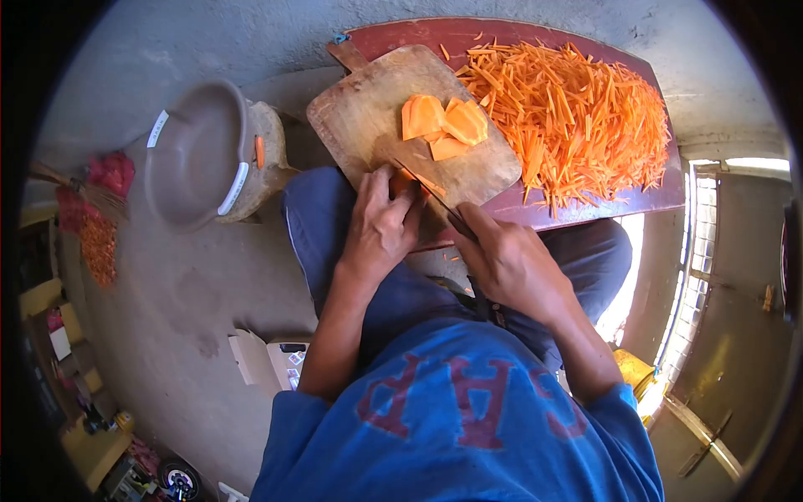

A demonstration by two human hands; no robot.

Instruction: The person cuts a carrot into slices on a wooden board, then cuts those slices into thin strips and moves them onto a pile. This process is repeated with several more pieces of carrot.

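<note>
My right hand is closed round the handle of a knife, whose thin blade points up and left over the near edge of the wooden cutting board. Close beside the blade, my left hand has its fingers bent over an orange vegetable piece, mostly hidden under them. A thin cut strip lies along the knife. Farther up the board sits a small stack of flat orange slices, carrot-like in colour. To the right, a large heap of orange strips covers much of the red tabletop.
A grey-brown basin leans at the left against a round stand with an orange piece on it. An opened carton lies on the floor, near my left elbow. A yellow container stands at the right, by a door.
</note>
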